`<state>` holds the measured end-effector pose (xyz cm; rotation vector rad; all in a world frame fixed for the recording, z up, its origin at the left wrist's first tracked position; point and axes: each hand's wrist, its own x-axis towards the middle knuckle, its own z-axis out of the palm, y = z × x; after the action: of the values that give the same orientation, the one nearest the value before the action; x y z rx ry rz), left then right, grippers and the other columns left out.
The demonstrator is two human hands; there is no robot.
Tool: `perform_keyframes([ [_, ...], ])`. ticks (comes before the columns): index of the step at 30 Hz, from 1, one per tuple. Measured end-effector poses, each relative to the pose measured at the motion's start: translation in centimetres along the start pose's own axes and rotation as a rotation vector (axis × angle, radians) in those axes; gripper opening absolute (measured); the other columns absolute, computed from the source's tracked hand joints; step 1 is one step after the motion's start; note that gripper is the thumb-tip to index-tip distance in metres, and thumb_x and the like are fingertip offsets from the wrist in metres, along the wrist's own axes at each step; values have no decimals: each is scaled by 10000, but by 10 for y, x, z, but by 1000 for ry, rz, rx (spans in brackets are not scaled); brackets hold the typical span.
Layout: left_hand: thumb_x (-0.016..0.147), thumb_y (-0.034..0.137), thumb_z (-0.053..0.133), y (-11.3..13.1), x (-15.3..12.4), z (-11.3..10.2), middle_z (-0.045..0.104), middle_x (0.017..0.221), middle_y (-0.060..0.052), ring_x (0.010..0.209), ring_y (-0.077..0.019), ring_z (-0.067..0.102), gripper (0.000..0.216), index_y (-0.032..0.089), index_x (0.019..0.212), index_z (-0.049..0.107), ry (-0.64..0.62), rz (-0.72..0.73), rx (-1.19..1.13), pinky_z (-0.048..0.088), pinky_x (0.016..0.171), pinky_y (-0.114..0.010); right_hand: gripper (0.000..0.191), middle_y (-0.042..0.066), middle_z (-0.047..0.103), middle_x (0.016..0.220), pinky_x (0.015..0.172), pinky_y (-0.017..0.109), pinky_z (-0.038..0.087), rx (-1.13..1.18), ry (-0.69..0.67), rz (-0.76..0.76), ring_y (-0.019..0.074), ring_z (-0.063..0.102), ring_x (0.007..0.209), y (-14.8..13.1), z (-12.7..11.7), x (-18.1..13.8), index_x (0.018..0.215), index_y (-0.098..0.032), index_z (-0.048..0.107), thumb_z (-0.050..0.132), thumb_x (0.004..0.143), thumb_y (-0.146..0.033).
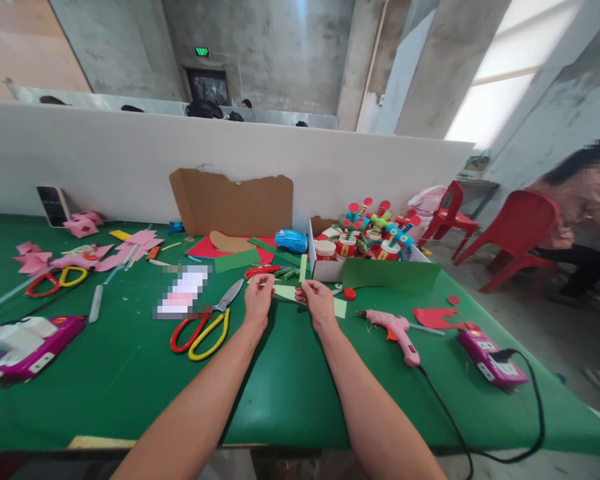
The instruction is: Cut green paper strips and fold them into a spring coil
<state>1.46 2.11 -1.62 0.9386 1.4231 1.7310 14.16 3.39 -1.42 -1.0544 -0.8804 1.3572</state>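
Note:
My left hand (pixel 260 299) is closed in a pinch at the left end of a light green paper strip (pixel 285 292). Close beside it, my right hand (pixel 319 303) pinches light green paper too, with a narrow end (pixel 303 267) standing up above the fingers. Pale paper (pixel 340 308) also shows past the right hand; whether it is one piece is hidden by the fingers. Large scissors (pixel 207 327) with one red and one yellow handle lie left of my left hand. Folded green paper springs (pixel 286 272) and red-handled scissors (pixel 260 271) lie just behind the hands.
A white box (pixel 327 270) holds several paper-spring figures in cups. To the right are a pink glue gun (pixel 393 330), red paper scraps (pixel 435 317) and a purple power strip (pixel 493 360) with a cable. Pink paper pieces (pixel 135 247) lie left. A person sits at far right.

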Motion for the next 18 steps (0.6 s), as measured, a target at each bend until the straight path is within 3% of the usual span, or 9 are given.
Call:
perform_keyframes([
  [2, 726, 445, 596, 0, 2, -1, 653, 841, -38, 701, -143, 578, 280, 180, 808, 636, 27, 158, 128, 471, 650, -266, 206, -14, 640, 521, 541, 257, 544, -45, -42, 14, 118, 602, 480, 2, 0, 0, 657, -164, 636, 751, 612, -328],
  [5, 728, 372, 606, 1, 2, -1, 688, 896, -55, 794, -173, 608, 237, 186, 854, 682, -131, 243, 268, 482, 756, -299, 220, -15, 641, 518, 541, 265, 548, -83, -83, 4, 129, 610, 486, 5, 2, -1, 656, -171, 642, 752, 607, -356],
  [9, 711, 303, 611, -1, 0, 1, 719, 848, -49, 799, -184, 639, 185, 186, 817, 707, -314, 209, 308, 491, 774, -309, 237, -12, 646, 530, 555, 263, 550, -87, -108, 13, 122, 608, 483, 5, 2, -1, 668, -168, 647, 755, 605, -369],
  [15, 683, 312, 639, -3, 3, -1, 730, 808, -42, 778, -189, 650, 186, 180, 788, 717, -323, 139, 291, 499, 756, -305, 225, -16, 639, 514, 497, 237, 524, -184, -117, -24, 115, 595, 460, -1, 1, -4, 647, -166, 660, 761, 605, -363],
  [18, 653, 335, 659, -2, 3, -2, 724, 771, -34, 749, -181, 638, 191, 184, 754, 715, -310, 107, 252, 494, 724, -290, 248, -16, 643, 520, 489, 217, 515, -127, -147, 27, 107, 602, 470, -1, 2, -6, 653, -157, 663, 782, 578, -361],
])
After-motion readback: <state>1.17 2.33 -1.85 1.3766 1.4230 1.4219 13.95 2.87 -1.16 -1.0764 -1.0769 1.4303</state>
